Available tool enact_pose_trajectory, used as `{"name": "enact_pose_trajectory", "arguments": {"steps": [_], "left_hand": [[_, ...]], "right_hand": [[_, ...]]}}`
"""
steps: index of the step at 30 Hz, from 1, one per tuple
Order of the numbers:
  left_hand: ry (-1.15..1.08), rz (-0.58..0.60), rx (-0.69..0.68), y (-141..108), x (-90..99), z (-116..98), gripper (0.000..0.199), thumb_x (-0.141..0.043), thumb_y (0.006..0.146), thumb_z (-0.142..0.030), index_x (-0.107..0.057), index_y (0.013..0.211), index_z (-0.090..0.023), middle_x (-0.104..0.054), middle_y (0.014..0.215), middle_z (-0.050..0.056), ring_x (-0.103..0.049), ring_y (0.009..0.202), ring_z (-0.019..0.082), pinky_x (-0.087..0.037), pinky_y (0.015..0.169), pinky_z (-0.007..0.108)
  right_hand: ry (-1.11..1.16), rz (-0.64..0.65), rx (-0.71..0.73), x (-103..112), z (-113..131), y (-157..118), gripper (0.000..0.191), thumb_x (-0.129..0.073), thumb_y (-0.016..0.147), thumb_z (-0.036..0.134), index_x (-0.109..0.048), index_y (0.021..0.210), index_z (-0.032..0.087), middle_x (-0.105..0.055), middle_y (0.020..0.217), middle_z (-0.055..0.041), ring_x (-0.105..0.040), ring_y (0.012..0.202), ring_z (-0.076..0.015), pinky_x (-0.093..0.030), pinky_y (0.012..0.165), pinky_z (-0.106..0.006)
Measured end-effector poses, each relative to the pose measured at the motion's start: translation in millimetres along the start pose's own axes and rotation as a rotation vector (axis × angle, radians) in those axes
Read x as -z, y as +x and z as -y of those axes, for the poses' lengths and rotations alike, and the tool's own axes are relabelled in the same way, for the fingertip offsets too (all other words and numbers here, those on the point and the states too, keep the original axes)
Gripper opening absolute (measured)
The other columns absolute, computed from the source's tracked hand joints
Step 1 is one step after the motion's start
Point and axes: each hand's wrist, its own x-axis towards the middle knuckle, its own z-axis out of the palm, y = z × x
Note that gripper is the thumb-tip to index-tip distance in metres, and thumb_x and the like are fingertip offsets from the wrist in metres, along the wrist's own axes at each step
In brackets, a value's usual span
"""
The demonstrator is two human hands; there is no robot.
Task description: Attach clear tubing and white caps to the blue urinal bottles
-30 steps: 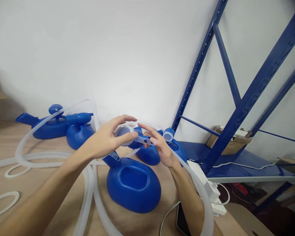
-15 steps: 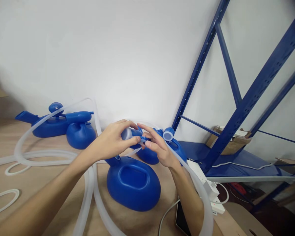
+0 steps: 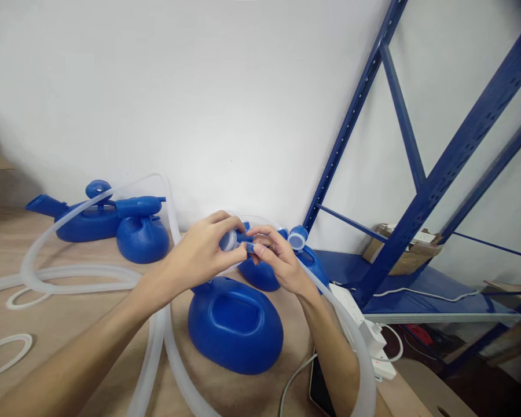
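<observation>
My left hand (image 3: 202, 246) is closed, with its thumb and fingers pinched at a small blue plastic piece (image 3: 250, 248). From the other side, my right hand (image 3: 282, 260) grips that same piece between thumb and fingers. A blue round part with a whitish translucent rim (image 3: 228, 239) shows just inside my left fingers; whether it is held or lies behind them I cannot tell. Below both hands, a blue plastic bottle with a recessed oval (image 3: 234, 324) lies on the table. Another blue bottle (image 3: 263, 275) sits partly hidden behind my hands.
Translucent hoses (image 3: 156, 341) loop across the brown table (image 3: 99, 324). More blue bottles (image 3: 142, 240) stand at left; another has a pale-rimmed cap (image 3: 297, 237). At right are a white power strip (image 3: 384, 365), a dark phone (image 3: 320, 385) and blue shelving (image 3: 417, 231).
My left thumb and my right fingers have shifted slightly around the small blue piece, which has turned a little. My right fingers are more curled. The bottles and hoses stay in place.
</observation>
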Motion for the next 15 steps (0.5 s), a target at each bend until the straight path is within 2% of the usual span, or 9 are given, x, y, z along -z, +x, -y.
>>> {"name": "enact_pose_trajectory", "arguments": {"steps": [9, 15], "left_hand": [[0.089, -0.087, 0.013, -2.3, -8.5, -2.1, 0.02, -0.064, 0.087, -0.033, -0.071, 0.101, -0.022, -0.069, 0.102, 0.006, -0.067, 0.082, 0.02, -0.049, 0.07, 0.031], [0.135, -0.143, 0.054, -4.4, -14.8, -7.8, 0.017, -0.066, 0.087, -0.03, -0.07, 0.1, -0.02, -0.07, 0.106, 0.007, -0.068, 0.083, 0.021, -0.05, 0.072, 0.033]], "right_hand": [[0.015, 0.006, 0.036, 2.6, -5.3, 0.4, 0.033, -0.061, 0.1, 0.052, -0.064, 0.116, 0.023, -0.06, 0.084, 0.0004, -0.055, 0.07, -0.0141, -0.046, 0.068, -0.029], [-0.014, 0.011, 0.031, 5.5, -9.2, 0.4, 0.035, -0.061, 0.099, 0.054, -0.068, 0.114, 0.022, -0.065, 0.09, -0.0026, -0.055, 0.069, -0.0135, -0.049, 0.066, -0.029]]}}
